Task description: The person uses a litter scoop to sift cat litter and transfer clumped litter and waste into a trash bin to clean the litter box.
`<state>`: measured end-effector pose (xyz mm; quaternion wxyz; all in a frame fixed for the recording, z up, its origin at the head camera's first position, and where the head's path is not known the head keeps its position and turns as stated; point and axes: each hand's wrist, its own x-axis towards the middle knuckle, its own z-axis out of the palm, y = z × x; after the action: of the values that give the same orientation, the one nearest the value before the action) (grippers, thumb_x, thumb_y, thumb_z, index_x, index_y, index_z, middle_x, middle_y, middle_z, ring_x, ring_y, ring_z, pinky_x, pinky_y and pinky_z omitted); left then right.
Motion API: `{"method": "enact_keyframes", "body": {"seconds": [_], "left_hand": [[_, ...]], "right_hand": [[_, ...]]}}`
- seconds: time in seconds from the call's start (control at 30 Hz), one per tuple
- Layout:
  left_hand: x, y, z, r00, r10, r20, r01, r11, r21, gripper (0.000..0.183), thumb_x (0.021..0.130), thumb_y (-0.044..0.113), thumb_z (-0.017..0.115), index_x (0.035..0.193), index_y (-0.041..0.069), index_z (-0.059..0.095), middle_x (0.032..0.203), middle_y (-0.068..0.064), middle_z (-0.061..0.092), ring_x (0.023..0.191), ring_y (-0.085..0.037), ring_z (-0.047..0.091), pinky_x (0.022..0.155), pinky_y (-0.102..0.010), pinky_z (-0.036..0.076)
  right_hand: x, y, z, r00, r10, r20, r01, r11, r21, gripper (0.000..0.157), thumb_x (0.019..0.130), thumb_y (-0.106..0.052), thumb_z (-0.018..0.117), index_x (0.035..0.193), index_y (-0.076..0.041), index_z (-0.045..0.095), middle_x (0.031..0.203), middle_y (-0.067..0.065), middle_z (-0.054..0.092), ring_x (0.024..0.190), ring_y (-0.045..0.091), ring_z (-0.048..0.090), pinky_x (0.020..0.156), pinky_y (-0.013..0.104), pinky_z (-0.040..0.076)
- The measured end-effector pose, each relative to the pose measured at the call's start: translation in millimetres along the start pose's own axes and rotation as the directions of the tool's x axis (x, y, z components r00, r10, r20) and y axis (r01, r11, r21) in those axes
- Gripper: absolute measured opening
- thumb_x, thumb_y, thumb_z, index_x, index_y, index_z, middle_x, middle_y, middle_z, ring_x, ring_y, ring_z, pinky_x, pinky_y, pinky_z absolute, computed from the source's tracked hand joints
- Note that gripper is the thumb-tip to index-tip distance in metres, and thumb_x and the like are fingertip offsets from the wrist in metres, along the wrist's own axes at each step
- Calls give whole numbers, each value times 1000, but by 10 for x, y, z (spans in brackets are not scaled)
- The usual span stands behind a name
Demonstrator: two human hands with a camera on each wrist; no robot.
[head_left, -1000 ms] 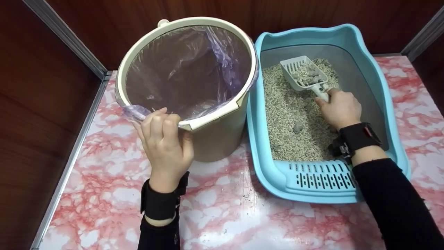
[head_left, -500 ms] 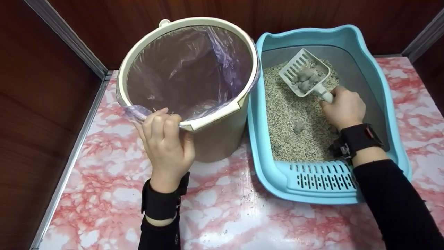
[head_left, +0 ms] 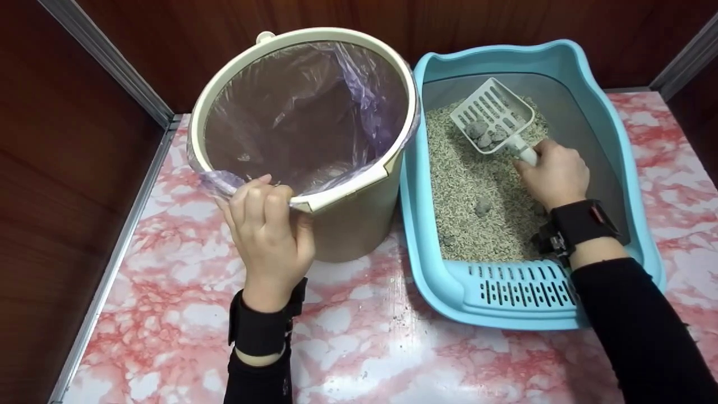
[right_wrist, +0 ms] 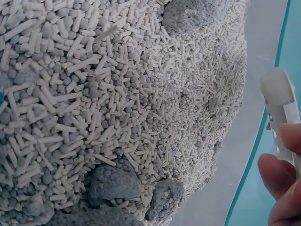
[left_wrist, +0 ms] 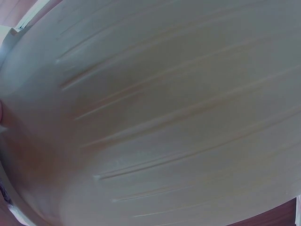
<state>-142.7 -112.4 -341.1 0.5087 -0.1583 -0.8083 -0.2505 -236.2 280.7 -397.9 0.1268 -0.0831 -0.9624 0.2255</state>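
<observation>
My left hand (head_left: 268, 241) grips the near rim of a beige trash bin (head_left: 353, 230), fingers curled over the edge and a thin purple bag (head_left: 367, 106) lining it. The bin's ribbed wall (left_wrist: 188, 117) fills the left wrist view. In my right hand (head_left: 555, 174) is the handle of a white slotted litter scoop (head_left: 491, 104), held over the cat litter (head_left: 477, 238). Several grey clumps (head_left: 478, 130) lie toward the scoop's left side. The right wrist view shows fingers (right_wrist: 275, 174) round the scoop's handle, and more clumps (right_wrist: 114, 183) in the litter.
The litter comes up inside a blue litter box (head_left: 418, 247), standing close against the bin's right side. Its front has a slotted step (head_left: 521, 289). Dark wood panels (head_left: 392, 14) stand behind and at both sides. Red-and-white marbled surface (head_left: 359, 348) stretches across the front.
My right hand has raised the scoop slightly and tilted it. Loose litter has dropped out through the slots, and the clumps have slid to its lower left. My left hand has stayed on the rim.
</observation>
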Motion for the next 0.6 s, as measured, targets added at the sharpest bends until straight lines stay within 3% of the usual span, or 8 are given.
{"method": "enact_keyframes", "body": {"seconds": [0.33,0.6], "left_hand": [[-2,-3,5,1000,6,-8,-6,1000,-3,24,68,2,52,93,3,53,88,-15,53,105,-34,54,101,-49,37],[-4,-5,9,1000,10,-13,-10,1000,-6,25,67,2,51,93,3,52,87,-15,53,105,-34,54,99,-48,38]], "right_hand": [[51,-4,-22,991,11,131,-5,999,-53,40,98,-41,55,88,-2,57,73,16,56,66,36,55,58,46,38],[42,-2,-24,988,-2,152,6,999,-31,46,101,-45,46,83,-4,55,64,7,47,56,27,46,52,37,31]]}}
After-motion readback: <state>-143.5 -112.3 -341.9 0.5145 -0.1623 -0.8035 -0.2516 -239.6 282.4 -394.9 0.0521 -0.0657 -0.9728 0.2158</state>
